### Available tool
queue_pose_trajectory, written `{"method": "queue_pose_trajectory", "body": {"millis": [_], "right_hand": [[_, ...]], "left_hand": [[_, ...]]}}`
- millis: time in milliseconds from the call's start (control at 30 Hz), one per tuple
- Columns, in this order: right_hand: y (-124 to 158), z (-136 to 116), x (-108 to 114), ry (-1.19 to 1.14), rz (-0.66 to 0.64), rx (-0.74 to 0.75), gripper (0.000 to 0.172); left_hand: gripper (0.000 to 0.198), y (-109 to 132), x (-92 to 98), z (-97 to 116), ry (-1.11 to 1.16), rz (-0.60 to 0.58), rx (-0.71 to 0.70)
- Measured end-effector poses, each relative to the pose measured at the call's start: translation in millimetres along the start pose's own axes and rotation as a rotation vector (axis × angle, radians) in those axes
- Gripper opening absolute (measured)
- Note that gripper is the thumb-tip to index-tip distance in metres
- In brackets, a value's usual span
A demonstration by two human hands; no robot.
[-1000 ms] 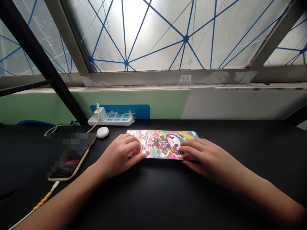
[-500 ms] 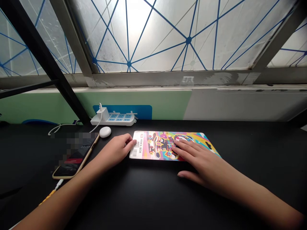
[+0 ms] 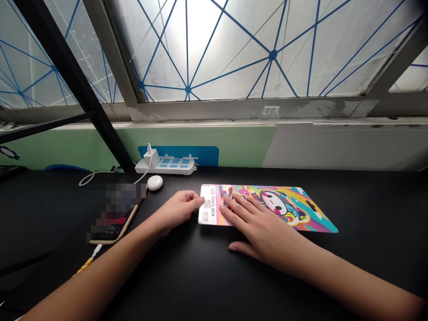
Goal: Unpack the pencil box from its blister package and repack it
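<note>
A flat, brightly printed pencil box with a cartoon figure lies on the black desk. Its white left end carries the words PENCIL BOX and a barcode. My left hand is closed at that end, fingers curled and the thumb tip on the edge. Across the left-middle of the print lies my right hand, flat with fingers stretched out and the thumb apart, hiding part of the picture.
Left of my hands, a phone lies on the desk, partly blurred out, with a cable plugged in. Behind it are a small white rounded case and a white power strip. A black slanted post rises at left before the window.
The pencil box has slid slightly right, my left hand staying at its end. My right hand has moved left over it, uncovering the cartoon face. The view has turned a little left.
</note>
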State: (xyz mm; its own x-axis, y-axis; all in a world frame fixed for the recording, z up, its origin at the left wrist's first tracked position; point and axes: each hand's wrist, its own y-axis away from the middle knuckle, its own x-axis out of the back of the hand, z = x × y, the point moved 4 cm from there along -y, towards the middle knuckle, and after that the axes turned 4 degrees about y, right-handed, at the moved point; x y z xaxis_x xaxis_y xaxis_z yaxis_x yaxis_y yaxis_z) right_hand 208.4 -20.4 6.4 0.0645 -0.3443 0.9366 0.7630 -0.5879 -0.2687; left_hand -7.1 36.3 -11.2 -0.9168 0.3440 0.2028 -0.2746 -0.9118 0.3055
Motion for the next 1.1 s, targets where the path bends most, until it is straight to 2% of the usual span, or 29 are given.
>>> {"method": "queue_pose_trajectory", "body": {"millis": [300, 467, 633, 733, 867, 1000, 1100], "right_hand": [[-28.8, -6.5, -3.8, -0.055, -0.058, 0.053, 0.07], [-28.3, -1.8, -6.6, -0.089, -0.078, 0.049, 0.074], [-22.3, 12.2, -1.0, -0.179, -0.164, 0.028, 0.077], [-9.3, 24.6, 1.0, -0.212, -0.177, 0.008, 0.074], [25.5, 45.3, -3.0, -0.182, -0.128, -0.046, 0.069], [61.5, 64.7, -8.3, -0.138, -0.07, -0.096, 0.068], [72.0, 73.1, -8.8, -0.104, -0.031, -0.123, 0.066]], "left_hand": [[0.058, -1.3, 5.2, -0.2, 0.171, -0.131, 0.095], [0.057, -5.1, 6.9, -1.3, 0.23, -0.146, 0.102], [0.057, -6.2, 7.3, -0.4, 0.237, -0.146, 0.109], [0.056, -5.5, 6.0, 0.0, 0.231, -0.145, 0.113], [0.051, -4.4, 9.2, 1.1, 0.162, -0.117, 0.113], [0.041, -5.4, 39.1, 9.5, 0.053, 0.057, 0.045], [0.041, -4.1, 61.0, 17.7, 0.019, 0.167, -0.001]]}}
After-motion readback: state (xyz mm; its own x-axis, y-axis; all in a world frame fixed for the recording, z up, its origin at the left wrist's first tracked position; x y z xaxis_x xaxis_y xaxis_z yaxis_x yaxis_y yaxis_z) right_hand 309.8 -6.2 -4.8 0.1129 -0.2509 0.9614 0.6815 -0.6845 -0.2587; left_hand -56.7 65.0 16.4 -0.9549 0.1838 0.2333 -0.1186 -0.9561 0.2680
